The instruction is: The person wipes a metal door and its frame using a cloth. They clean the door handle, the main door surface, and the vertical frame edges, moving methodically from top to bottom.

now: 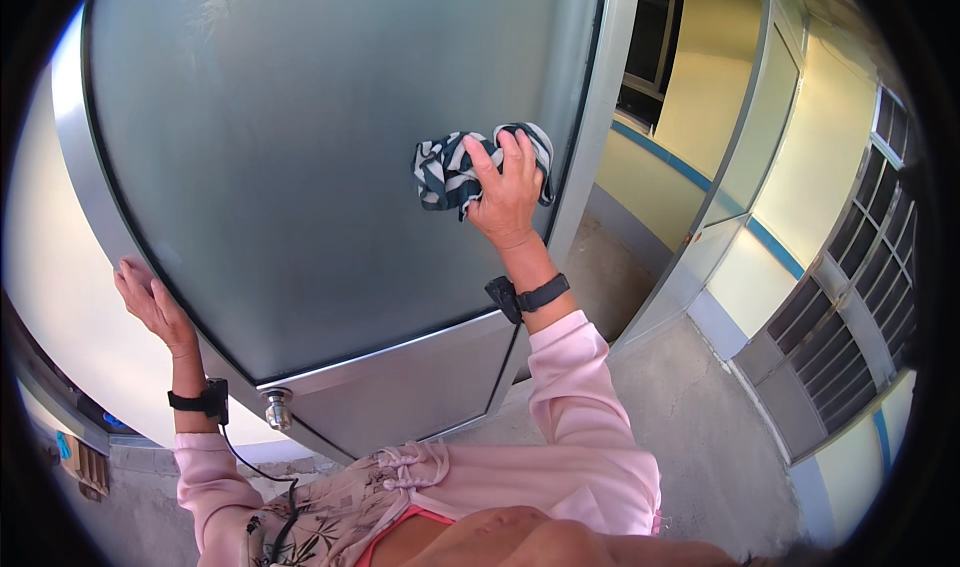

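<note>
A frosted glass door panel (300,192) in a metal frame fills the middle of the view. Against the right part of the glass, my right hand (506,184) presses a crumpled cloth with dark and white stripes (450,169), its fingers spread over it. My left hand (154,304) lies against the left edge of the door's metal frame (124,214), holding nothing that I can see; its far fingers are partly hidden. Below and right of that hand, a round metal doorknob (277,409) sticks out near the lower corner of the glass.
Right of the door, an opening shows yellow walls (705,64) with a blue stripe and another metal-framed glass door (750,147). A barred metal door (840,312) stands at the far right. Concrete floor (705,417) lies below. A wooden object (86,466) is at lower left.
</note>
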`<state>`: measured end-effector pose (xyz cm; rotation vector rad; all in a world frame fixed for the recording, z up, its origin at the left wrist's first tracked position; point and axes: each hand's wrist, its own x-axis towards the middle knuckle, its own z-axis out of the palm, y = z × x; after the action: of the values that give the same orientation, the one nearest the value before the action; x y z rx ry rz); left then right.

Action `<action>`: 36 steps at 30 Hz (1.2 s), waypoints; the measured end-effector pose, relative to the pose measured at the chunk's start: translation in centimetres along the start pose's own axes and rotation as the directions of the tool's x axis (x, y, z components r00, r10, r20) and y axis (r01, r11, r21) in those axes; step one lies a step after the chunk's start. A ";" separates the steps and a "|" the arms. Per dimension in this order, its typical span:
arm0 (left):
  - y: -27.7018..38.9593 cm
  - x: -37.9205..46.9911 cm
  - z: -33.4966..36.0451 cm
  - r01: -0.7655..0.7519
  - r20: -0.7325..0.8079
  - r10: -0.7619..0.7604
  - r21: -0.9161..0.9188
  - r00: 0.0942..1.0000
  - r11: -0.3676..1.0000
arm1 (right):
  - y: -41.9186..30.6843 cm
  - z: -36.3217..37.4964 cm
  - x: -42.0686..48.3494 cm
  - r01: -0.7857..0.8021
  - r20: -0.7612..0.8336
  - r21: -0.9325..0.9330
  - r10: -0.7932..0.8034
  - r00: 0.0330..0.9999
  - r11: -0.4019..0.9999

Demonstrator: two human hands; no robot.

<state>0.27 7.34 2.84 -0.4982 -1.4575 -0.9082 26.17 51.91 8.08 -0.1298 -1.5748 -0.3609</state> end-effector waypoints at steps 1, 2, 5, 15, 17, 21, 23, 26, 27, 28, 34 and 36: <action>0.0 0.0 0.0 -0.001 0.001 0.001 0.003 1.000 1.000 | 1.4 0.3 3.7 0.020 -0.002 -0.015 -0.020 1.000 1.000; 0.0 -0.1 0.0 0.007 -0.002 -0.007 0.002 1.000 1.000 | 2.9 0.5 7.3 0.048 -0.087 -0.017 -0.049 0.995 0.999; 0.1 -0.4 0.1 0.024 -0.016 -0.023 0.021 1.000 1.000 | 7.2 0.7 17.0 0.026 -0.155 -0.043 -0.032 0.987 0.999; 1.2 -0.6 0.1 0.030 -0.043 -0.026 0.086 0.999 0.996 | 7.5 0.5 34.8 -0.655 -0.144 0.012 0.650 0.746 0.755; 1.5 -0.5 0.2 0.031 -0.055 -0.026 0.107 0.998 0.994 | 4.1 0.9 36.0 -0.584 -0.122 0.048 0.585 0.802 0.810; 2.0 -0.2 -0.1 0.028 -0.053 -0.024 0.079 0.998 0.996 | -6.9 3.6 32.9 -0.143 -0.133 -0.032 0.138 0.981 0.989; 2.2 -0.2 -0.2 0.027 -0.046 -0.025 0.041 0.999 0.999 | -12.6 4.6 28.9 0.124 -0.203 -0.050 -0.132 0.970 0.991; 2.4 -0.2 -0.6 0.026 -0.032 -0.027 -0.024 0.999 0.999 | -20.4 4.8 21.5 0.436 -0.168 0.153 -0.412 0.896 0.887; 2.5 -0.3 -0.8 0.043 -0.021 -0.044 -0.056 0.999 0.998 | -22.6 4.6 19.1 0.511 -0.115 0.205 -0.498 0.860 0.835; 2.5 -0.2 -0.9 0.048 -0.008 -0.048 -0.072 0.999 0.996 | -24.6 4.4 17.3 0.618 -0.107 0.215 -0.610 0.785 0.756; 2.6 0.1 -1.8 0.127 0.048 -0.118 -0.287 0.992 0.950 | -29.7 4.8 17.1 0.834 -0.112 0.394 -0.880 0.462 0.387; 2.6 0.0 -2.1 0.131 0.054 -0.119 -0.324 0.991 0.937 | -30.0 5.6 20.6 0.835 -0.121 0.385 -0.876 0.467 0.392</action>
<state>3.58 7.21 3.22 -0.6734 -1.3859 -1.2600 10.86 22.50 24.07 1.0869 -1.6765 -0.8459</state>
